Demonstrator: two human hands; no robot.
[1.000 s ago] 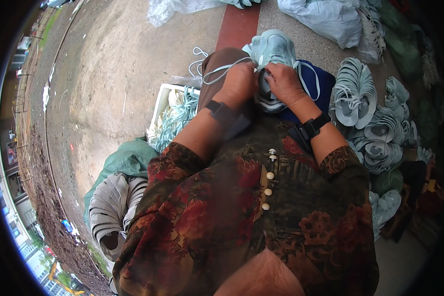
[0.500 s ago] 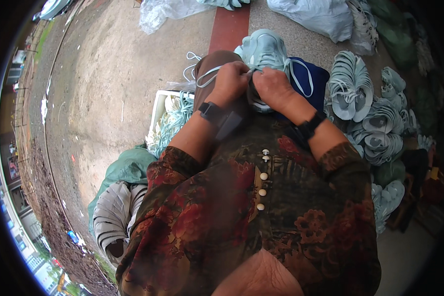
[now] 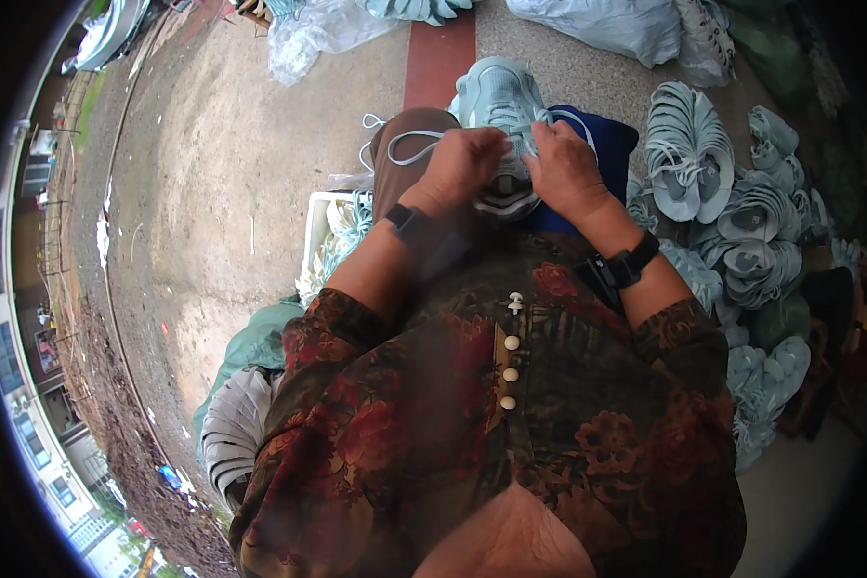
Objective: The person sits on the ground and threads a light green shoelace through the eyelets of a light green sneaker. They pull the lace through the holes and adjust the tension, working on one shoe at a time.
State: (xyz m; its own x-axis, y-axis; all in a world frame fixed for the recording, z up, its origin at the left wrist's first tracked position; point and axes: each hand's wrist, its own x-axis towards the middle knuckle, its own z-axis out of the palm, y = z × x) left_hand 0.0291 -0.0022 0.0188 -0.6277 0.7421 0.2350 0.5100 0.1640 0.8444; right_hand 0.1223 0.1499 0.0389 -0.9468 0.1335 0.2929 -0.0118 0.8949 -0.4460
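Pale mint-blue sneaker (image 3: 499, 89) in the lap, upper centre of frame, toe toward top edge. Chunky build, rounded toe, mesh-like panel up front, smoother overlays around it; grey inside the opening, whitish at the heel end. Light lace (image 3: 414, 134) looping out loosely both sides, left over a brown trouser leg (image 3: 395, 178), right over dark blue cloth (image 3: 615, 154). Left hand (image 3: 464, 164) at left side of the opening, fingers curled in, grip contents hidden. Right hand (image 3: 564, 166) at right side, thumb and fingers narrow; cannot tell if pinching lace.
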